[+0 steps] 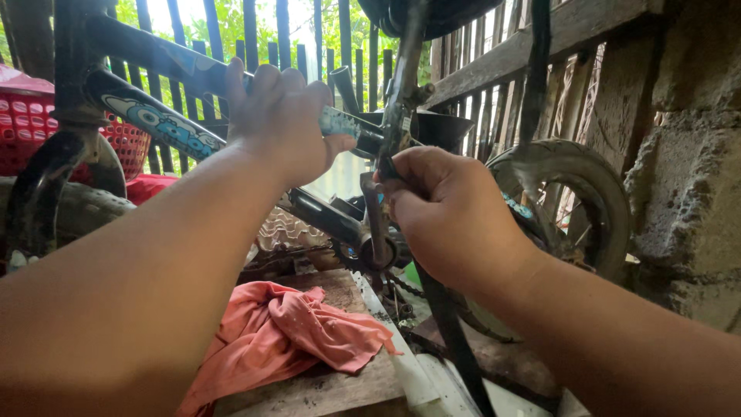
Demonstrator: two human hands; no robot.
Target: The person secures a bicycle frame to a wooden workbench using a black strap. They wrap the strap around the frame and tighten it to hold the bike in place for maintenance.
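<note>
Head view: the small black bicycle (162,116) fills the space before me, its frame tube running under my left hand (279,122), which is wrapped tight around it. My right hand (448,212) is closed around the crank arm (376,220), just above the chainring (370,255). The rear wheel (575,197) sits behind my right wrist. Below lies a pink rag (285,332) on the wooden board (332,390); a red basket (31,127) stands far left.

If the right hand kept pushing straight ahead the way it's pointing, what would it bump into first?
The right hand is already closed around the bike's rusty crank arm, so it meets that at once. Beyond it, probably the dark frame tube, though depth is hard to judge.
</note>
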